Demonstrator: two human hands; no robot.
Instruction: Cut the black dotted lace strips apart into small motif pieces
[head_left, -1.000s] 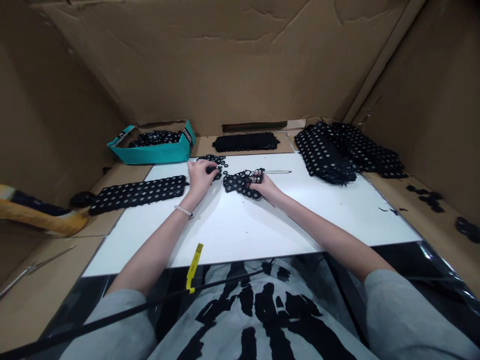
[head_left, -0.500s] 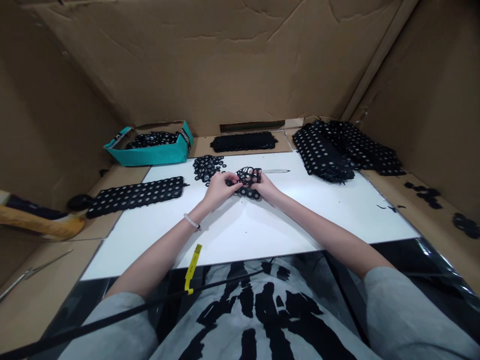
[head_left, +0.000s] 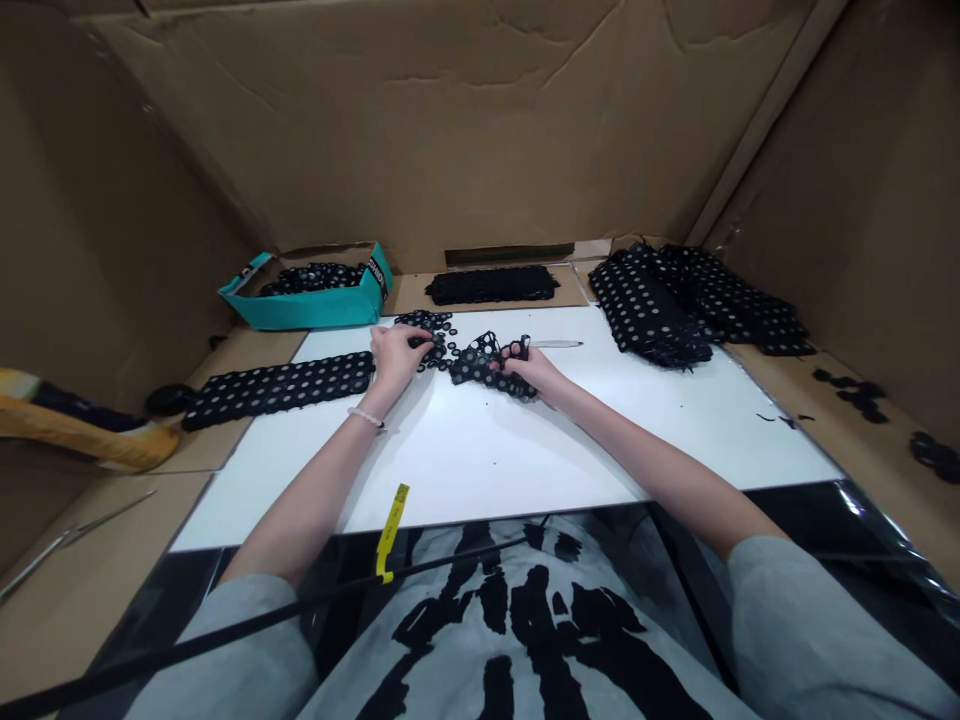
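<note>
My left hand [head_left: 395,357] is at the near edge of a loose pile of small black discs with grey centres [head_left: 442,322]. Thumb and fingers come together there; whatever is between their tips is too small to make out. A short black openwork piece with round spots [head_left: 474,362] is gripped along its right end by my right hand [head_left: 531,368]. Its loose mesh edge stands up over the fingers, and the rest droops onto the white board [head_left: 480,490]. Just left of my left hand lies a flat black spotted strip [head_left: 277,392].
A teal box [head_left: 315,311] with black spotted pieces stands at the back left. Behind the board lies a black stack [head_left: 491,284]. Spotted black bundles [head_left: 646,305] fill the back right. A pen [head_left: 559,344] lies beyond my right hand; scissors [head_left: 71,535] rest at left. Cardboard walls surround the board.
My left hand has let go of the openwork piece and moved left to the disc pile. My right hand keeps the piece, which now spreads out leftward. The view has shifted slightly.
</note>
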